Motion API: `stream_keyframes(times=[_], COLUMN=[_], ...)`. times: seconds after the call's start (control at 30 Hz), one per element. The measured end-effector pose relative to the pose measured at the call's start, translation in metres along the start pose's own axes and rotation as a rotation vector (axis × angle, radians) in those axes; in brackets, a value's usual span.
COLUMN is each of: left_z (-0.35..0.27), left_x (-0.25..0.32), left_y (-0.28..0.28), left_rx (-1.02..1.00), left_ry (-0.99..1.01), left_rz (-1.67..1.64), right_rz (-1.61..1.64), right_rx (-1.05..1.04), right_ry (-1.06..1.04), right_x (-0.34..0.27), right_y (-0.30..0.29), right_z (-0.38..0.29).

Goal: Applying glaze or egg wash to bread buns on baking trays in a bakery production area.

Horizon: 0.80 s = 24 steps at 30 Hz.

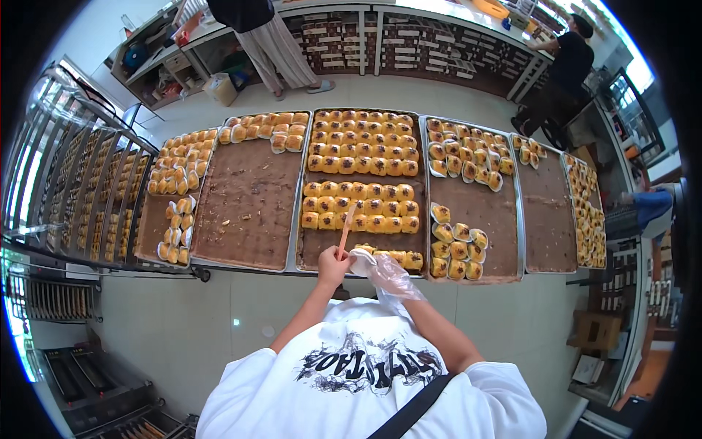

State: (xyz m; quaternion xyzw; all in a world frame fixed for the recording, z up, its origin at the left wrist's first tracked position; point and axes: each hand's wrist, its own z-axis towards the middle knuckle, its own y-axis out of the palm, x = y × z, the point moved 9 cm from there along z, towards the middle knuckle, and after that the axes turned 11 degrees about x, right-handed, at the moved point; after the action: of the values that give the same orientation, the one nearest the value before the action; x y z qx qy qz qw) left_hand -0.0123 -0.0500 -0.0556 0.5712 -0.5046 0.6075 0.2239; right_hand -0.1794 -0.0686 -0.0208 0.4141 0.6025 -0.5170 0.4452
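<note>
My left hand [332, 268] grips a thin, flat orange-pink stick [345, 235], which points away from me over the centre baking tray [329, 243]. Between my hands are white paper cups [361, 263], touching the left fingertips and the glove; which hand bears them I cannot tell. A clear plastic glove covers my right hand [392, 275], and its fingers are partly hidden. The right hand is at the near row of glazed buns [412, 260], beside the tray's front edge. Beyond lie further rows of golden buns [362, 206] with dark toppings, without visible paper cups.
Right of centre, a tray [496, 219] holds buns in paper cups [458, 252]. The left tray [247, 203] has buns along its far end and crumbs. A loaded rack [104, 197] stands at far left. Two people [263, 33] [567, 60] stand by the back counter [439, 13].
</note>
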Motion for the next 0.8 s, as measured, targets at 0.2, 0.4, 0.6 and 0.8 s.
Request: stream_keyframes(times=[0.2, 0.4, 0.6, 0.8], left_z=[-0.012, -0.02, 0.009, 0.02], left_x=[-0.031, -0.033, -0.022, -0.067], left_y=[0.022, 0.006, -0.046, -0.008], left_rx=[-0.156, -0.275, -0.453, -0.894], left_ry=[-0.117, -0.066, -0.127, -0.292], left_rz=[-0.135, -0.023, 0.258, 0.368], right_rz=[0.45, 0.126, -0.243, -0.276], right_rx=[-0.168, -0.286, -0.08, 0.151], right_ry=[0.417, 0.317, 0.46, 0.203], right_x=[0.023, 0.034, 0.057, 0.05], right_y=[0.013, -0.001, -0.022, -0.002], right_z=[0.003, -0.005, -0.003, 0.023])
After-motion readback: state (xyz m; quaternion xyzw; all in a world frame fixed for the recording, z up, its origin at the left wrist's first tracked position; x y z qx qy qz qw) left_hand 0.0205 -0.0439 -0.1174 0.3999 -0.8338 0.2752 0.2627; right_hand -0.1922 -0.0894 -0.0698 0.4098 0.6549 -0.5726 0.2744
